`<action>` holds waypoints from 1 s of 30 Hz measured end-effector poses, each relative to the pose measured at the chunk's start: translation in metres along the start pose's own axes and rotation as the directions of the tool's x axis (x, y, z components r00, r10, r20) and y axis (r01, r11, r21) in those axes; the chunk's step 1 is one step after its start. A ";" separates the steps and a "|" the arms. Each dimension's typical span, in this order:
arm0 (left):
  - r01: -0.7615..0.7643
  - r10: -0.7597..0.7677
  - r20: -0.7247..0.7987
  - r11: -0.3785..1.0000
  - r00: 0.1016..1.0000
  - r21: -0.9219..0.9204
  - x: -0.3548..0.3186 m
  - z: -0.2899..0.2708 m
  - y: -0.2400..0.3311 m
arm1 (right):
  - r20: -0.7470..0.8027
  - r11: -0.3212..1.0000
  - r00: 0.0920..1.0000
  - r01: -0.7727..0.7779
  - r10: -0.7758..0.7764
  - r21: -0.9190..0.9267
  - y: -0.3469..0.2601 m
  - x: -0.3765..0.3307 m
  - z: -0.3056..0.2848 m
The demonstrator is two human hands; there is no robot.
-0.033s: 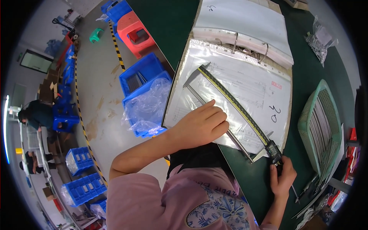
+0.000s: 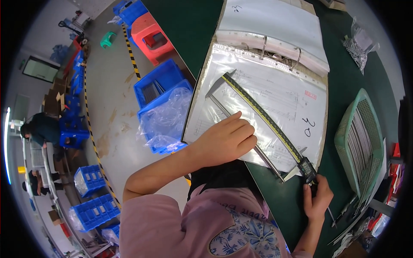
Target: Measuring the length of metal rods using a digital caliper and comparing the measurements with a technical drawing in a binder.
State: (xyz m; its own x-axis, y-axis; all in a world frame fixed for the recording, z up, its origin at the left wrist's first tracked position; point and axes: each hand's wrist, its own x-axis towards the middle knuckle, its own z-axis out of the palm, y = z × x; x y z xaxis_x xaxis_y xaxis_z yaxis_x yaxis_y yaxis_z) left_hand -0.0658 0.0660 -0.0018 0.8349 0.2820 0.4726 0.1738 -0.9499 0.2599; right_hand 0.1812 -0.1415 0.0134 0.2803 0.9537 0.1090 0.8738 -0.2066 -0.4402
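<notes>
My left hand [image 2: 228,139] is closed around a thin metal rod [image 2: 269,160], which slants over the open ring binder [image 2: 316,105]. A long digital caliper [image 2: 263,117] lies diagonally above the rod. One of its jaws meets the rod's far end; the other sits by the near end, though firm contact there is hard to tell. At the caliper's dark display end, my right hand [image 2: 318,198] grips it with thumb and fingers. Under both tools is a drawing sheet in a clear sleeve.
On the right of the green table [image 2: 284,202] stands a pale green basket [image 2: 343,148] of metal rods. A bag of small metal parts [image 2: 359,49] lies beyond it. Blue bins [image 2: 142,86] and a red stool [image 2: 144,28] are at the left. Another person [image 2: 43,129] bends far left.
</notes>
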 end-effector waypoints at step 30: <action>0.051 -0.049 0.054 0.998 0.997 -0.038 0.006 -0.009 -0.007 | 0.024 0.998 0.998 0.051 -0.051 -0.019 0.004 -0.003 -0.006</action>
State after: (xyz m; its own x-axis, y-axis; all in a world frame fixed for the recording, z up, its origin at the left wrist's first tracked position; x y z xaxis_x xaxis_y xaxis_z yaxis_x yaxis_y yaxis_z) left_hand -0.0664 0.0754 0.0068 0.8526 0.3201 0.4130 0.1958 -0.9285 0.3154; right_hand 0.1856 -0.1464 0.0165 0.2259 0.9679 0.1100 0.8946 -0.1613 -0.4168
